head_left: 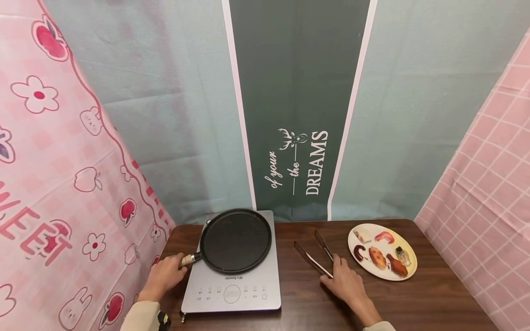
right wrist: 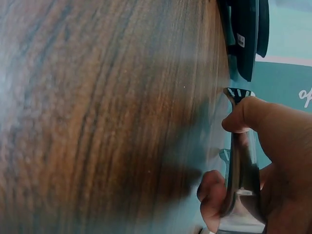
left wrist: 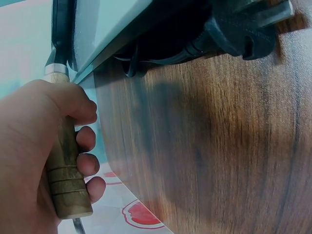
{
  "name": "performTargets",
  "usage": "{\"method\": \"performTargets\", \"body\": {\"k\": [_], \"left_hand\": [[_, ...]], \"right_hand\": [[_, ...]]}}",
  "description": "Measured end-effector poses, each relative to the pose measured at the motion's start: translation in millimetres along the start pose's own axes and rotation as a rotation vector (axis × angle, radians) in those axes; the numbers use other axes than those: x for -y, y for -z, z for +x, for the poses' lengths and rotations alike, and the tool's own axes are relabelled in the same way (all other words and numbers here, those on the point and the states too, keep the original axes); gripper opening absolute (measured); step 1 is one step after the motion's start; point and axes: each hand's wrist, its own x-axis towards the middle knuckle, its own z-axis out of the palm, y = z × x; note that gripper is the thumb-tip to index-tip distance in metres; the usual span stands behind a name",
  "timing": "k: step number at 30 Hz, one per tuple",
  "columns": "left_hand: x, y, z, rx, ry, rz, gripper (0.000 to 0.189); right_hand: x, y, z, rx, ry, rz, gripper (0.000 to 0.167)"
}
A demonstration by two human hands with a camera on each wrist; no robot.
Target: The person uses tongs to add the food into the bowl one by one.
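A: Status?
B: Early, I'd judge. Pan (head_left: 236,240) is on the cooker (head_left: 271,276), toward its 12 o'clock, nothing in it. All the food (head_left: 377,258) I see sits on the plate (head_left: 399,237), at 2 o'clock from the right hand (head_left: 344,281). So handling the food looks all left to do.
A: Left hand (head_left: 167,271)?
B: Fingers curled round the pan's handle (left wrist: 68,180), which points to 8 o'clock.
A: Right?
B: Fingers grip the tongs (head_left: 319,265). Tong arms spread, tips at 10 o'clock, nothing between them.
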Motion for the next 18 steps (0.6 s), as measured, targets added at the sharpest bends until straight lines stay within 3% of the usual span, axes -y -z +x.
{"method": "performTargets", "body": {"k": [7,18], "left_hand": [[-1.0,0.7,0.6,0.008,0.014,-0.003,0.014],[-1.9,1.5,-0.7,0.002,0.014,-0.021,0.015]], "right_hand": [[-4.0,0.6,-2.2,-0.078,0.07,0.002,0.076],[-4.6,4.4,-1.0,-0.166,0.062,0.0,0.06]]}}
